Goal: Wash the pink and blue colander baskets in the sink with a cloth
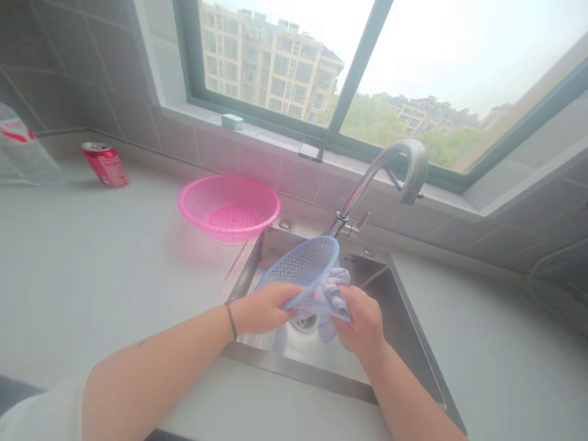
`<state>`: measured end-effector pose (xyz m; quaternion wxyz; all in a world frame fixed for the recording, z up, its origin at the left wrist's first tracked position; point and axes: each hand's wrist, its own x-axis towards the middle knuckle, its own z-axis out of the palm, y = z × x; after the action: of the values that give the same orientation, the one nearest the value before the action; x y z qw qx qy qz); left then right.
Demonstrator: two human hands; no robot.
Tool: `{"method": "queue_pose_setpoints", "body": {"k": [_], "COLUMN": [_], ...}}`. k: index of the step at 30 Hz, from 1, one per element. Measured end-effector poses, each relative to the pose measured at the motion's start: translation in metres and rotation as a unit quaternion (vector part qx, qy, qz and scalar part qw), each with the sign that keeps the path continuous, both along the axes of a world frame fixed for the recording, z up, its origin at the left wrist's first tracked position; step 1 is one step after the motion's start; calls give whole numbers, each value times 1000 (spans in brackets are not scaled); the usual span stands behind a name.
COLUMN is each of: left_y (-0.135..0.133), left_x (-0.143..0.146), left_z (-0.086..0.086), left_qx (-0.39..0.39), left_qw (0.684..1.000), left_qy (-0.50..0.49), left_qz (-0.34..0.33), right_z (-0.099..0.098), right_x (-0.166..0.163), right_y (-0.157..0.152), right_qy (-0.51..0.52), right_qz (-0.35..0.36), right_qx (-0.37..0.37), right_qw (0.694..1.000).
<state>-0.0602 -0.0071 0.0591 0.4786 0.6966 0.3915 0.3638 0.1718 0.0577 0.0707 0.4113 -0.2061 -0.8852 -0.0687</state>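
Observation:
Over the sink [294,375], my left hand [264,307] grips the near rim of a blue plastic colander [298,266], which is tilted on its side with its inside toward the left. My right hand [362,318] is closed around a bunched pale lavender cloth [334,291] and presses it against the colander's outer right side. Part of the cloth hangs down below the fingers. The colander's underside is partly hidden by the cloth and my hands.
A pink plastic basket [229,228] stands on the counter [114,263] left of the sink. Behind the sink rises a curved faucet [367,177]. Farther left are a red can [105,165] and a clear bottle [22,150]. A small green box [232,121] lies on the windowsill.

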Motion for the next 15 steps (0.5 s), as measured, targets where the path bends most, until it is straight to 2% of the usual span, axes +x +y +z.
{"method": "queue_pose_setpoints", "body": {"k": [3, 7, 9, 13, 15], "left_y": [1, 1, 0, 0, -1], "left_x": [-1, 0, 1, 0, -1], "left_z": [3, 2, 0, 2, 4], "left_qx": [33, -24, -26, 24, 27], "left_qw": [999, 1000, 1000, 1000, 999], "left_qy": [6, -4, -4, 8, 19], "left_qz": [-3, -8, -11, -3, 4], "right_z": [1, 0, 0, 0, 0], "right_x": [-2, 7, 7, -2, -3], "right_y": [-2, 12, 12, -3, -5], "right_qy": [-37, 27, 40, -20, -33], "right_qz": [48, -55, -74, 28, 53], "right_qx": [8, -25, -25, 7, 9], "right_qw": [998, 998, 996, 999, 998]}}
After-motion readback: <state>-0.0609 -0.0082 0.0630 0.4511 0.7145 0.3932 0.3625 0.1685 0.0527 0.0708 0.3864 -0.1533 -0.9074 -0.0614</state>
